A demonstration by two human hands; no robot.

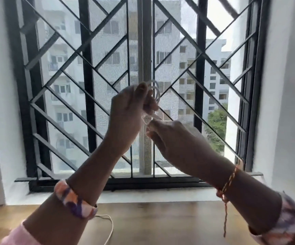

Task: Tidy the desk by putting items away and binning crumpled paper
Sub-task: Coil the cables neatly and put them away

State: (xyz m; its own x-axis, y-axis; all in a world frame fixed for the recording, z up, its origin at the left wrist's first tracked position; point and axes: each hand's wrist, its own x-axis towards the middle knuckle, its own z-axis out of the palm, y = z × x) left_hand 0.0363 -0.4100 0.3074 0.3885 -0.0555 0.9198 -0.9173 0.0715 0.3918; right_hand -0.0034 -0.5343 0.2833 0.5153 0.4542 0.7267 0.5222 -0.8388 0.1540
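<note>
**A:** so head cam only here. How far along are you? All I can see of the wooden desk (161, 221) is a bare strip by the window grille (93, 89), with the tail of a white cable (152, 96) trailing across it. No crumpled paper or bin in view, so I'd guess that part's either done or just out of frame, can't tell

**B:** yeah, looks like you're mid-coil on the cable. Your left hand (127, 114) is raised in front of the window, fingers closed around a few loops up top. Your right hand (176, 138) sits just below and beside it, fingertips pinched on the strand feeding up. Both forearms are angled up off the desk

**A:** so cable's still to be finished and stashed

**B:** that's my read, plus whatever's off camera
</note>
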